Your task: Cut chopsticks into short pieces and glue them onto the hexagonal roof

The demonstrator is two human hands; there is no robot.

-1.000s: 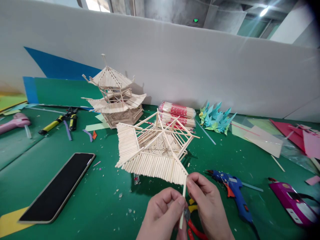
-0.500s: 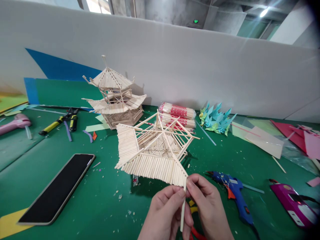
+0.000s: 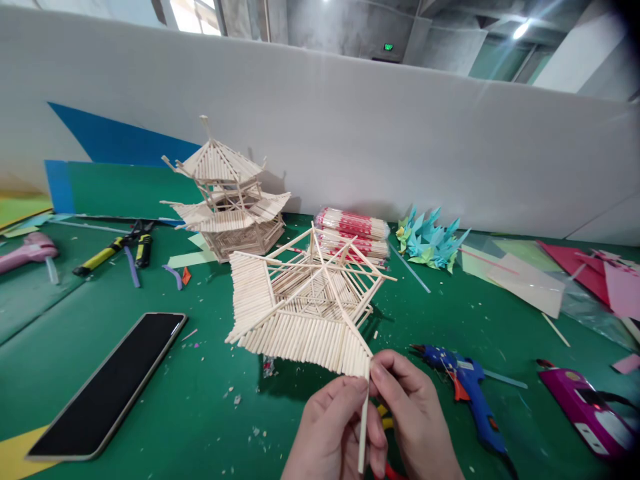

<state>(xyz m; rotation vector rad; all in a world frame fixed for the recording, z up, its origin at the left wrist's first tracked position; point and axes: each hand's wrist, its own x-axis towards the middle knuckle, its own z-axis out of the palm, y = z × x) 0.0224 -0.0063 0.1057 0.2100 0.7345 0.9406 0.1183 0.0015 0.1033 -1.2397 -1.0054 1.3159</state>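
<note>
My left hand and my right hand both pinch one thin wooden stick, held upright. Its top end touches the near right corner of a hexagonal roof frame made of many sticks, which stands on the green table. Two of the frame's panels are filled with rows of sticks; the others show bare ribs. Something red and yellow peeks out on the table under my hands.
A finished stick pagoda stands behind the frame. Packs of chopsticks and blue paper cranes lie at the back. A blue glue gun, a magenta tool, a phone, yellow-handled cutters and coloured paper sheets surround it.
The view shifted slightly, so everything sits a little lower and further left. My hands keep the stick against the roof's corner, with the stick a touch lower in my fingers.
</note>
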